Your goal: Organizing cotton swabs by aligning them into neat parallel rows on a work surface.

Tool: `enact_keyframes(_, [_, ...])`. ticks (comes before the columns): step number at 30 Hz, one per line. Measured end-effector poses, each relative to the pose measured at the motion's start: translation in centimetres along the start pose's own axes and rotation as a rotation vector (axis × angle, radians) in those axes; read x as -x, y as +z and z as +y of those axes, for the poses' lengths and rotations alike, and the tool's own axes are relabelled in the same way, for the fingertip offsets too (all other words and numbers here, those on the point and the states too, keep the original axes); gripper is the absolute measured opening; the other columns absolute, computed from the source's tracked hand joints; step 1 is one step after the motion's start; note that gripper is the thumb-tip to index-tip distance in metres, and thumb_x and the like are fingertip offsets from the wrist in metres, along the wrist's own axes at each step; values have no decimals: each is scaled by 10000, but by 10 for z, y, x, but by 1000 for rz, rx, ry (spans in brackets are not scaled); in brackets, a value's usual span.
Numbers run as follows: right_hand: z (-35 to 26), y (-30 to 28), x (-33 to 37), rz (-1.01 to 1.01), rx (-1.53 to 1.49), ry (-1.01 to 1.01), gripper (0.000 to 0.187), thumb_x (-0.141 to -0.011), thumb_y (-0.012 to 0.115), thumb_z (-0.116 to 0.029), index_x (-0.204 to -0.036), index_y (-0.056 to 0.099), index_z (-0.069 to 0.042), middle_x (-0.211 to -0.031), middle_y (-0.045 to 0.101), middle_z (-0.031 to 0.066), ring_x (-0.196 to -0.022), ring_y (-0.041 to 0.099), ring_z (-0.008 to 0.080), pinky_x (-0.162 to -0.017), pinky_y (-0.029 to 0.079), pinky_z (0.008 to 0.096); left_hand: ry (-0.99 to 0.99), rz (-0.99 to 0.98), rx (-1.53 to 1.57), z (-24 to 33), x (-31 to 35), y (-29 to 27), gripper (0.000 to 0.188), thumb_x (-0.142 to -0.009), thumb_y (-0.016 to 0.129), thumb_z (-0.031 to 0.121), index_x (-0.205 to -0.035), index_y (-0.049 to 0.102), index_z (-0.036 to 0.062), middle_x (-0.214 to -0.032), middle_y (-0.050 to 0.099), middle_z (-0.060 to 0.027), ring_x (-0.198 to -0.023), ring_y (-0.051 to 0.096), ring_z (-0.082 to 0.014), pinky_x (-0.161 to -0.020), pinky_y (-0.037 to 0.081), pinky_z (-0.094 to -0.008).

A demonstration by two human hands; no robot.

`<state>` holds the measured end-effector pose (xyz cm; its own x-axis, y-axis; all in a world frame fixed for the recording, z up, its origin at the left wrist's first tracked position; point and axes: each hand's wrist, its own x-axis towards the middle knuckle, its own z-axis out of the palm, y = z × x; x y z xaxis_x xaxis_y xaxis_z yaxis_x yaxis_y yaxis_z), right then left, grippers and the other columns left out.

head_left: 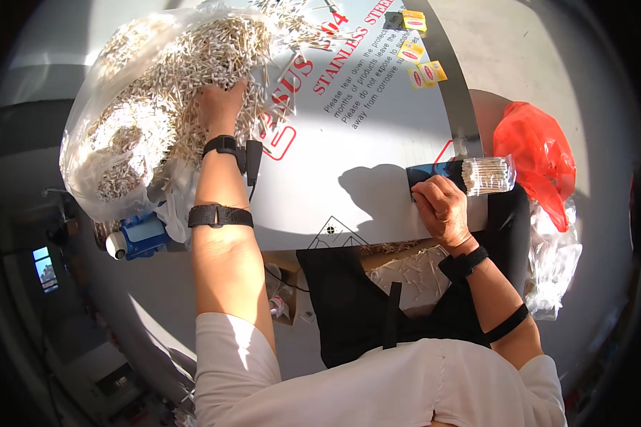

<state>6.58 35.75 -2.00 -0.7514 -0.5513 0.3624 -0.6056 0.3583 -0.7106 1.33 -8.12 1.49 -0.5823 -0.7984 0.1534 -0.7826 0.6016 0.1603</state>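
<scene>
My left hand [221, 108] reaches into a big heap of loose cotton swabs [224, 43] at the far left of the table. Its fingertips are hidden among the swabs, so their grip does not show. The heap spills out of a large clear plastic bag [82, 167]. At the table's near right, my right hand [445, 208] has its fingers pressed together at the dark blue end of a small packet of cotton swabs [487, 176]. Through the clear part of this packet a row of swabs shows, pointing out past the table's right edge.
Small yellow cards [427, 73] lie along the far right edge of the metal-topped table [299, 192]. A red plastic bag [538, 146] and clear plastic packets [552, 263] hang at the right. A blue-and-white container [139, 236] sits at the left edge. More swabs lie below, near my lap.
</scene>
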Motion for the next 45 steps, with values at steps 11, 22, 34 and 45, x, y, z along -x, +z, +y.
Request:
enact_keyframes(11, [0, 0, -3, -24, 5, 16, 131, -770, 680, -1, -871, 612, -50, -766, 581, 72, -691, 594, 272, -605, 496, 364, 130, 263, 350, -8, 2, -7, 223, -711, 665, 149, -759, 599, -58, -759, 630, -279, -746, 626, -449, -682, 475, -495])
enact_keyframes(22, [1, -1, 0, -24, -21, 39, 88, -801, 668, -45, -866, 608, -49, -771, 575, 76, -712, 594, 282, -627, 494, 381, 205, -90, 885, 47, 104, -4, 178, -809, 670, 110, -842, 656, -64, -684, 608, -53, -488, 567, -130, -432, 469, -277])
enact_keyframes(34, [-1, 4, -2, 20, -120, 200, 76, -803, 679, -80, -842, 621, -51, -765, 615, 91, -721, 627, 297, -650, 510, 385, 325, 110, 461, 33, 151, -14, 232, -813, 642, 49, -1041, 648, 8, -1080, 597, -142, -1004, 590, -278, -816, 507, -360])
enact_keyframes(45, [14, 46, -119, -60, 119, 285, 272, -789, 711, -235, -947, 633, -28, -895, 643, 136, -853, 641, 330, -756, 520, 409, 337, -85, 724, 21, 234, -4, 412, -694, 590, -106, -1087, 614, 16, -1059, 564, -152, -969, 569, -319, -851, 492, -382])
